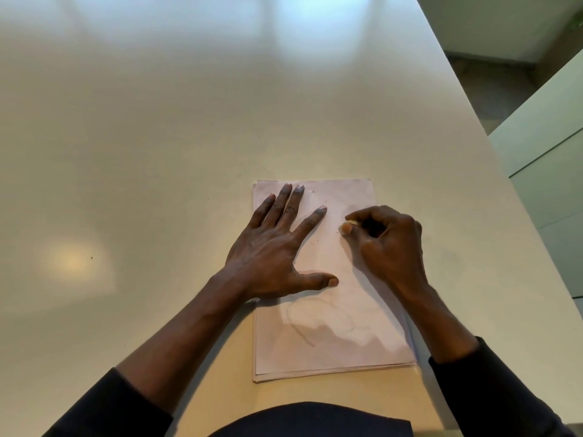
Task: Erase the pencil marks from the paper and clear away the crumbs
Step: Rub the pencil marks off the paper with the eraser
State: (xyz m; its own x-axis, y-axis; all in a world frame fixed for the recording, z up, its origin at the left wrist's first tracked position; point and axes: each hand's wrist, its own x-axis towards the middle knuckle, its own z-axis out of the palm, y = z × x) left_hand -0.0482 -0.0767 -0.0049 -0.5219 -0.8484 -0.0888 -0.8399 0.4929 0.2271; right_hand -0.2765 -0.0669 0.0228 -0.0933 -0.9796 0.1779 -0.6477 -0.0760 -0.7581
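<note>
The left hand point(268, 250) lies flat holding the paper point(340, 310) while the right hand point(388, 244) pinches an eraser point(347, 224), rubbing beside it.

A broad, glossy cream surface point(189, 121) fills most of the view, its right edge running diagonally from the top down to the right. Pale reflections point(315, 23) of light spread across its far end. A warm round glow point(71, 260) lies on its left side, with a tiny dark speck point(91, 257) just beside it. Past the right edge are a grey-brown floor point(492, 86), a white wall point(492, 23) and a pale green cabinet point(549, 159) crossed by a dark seam.
</note>
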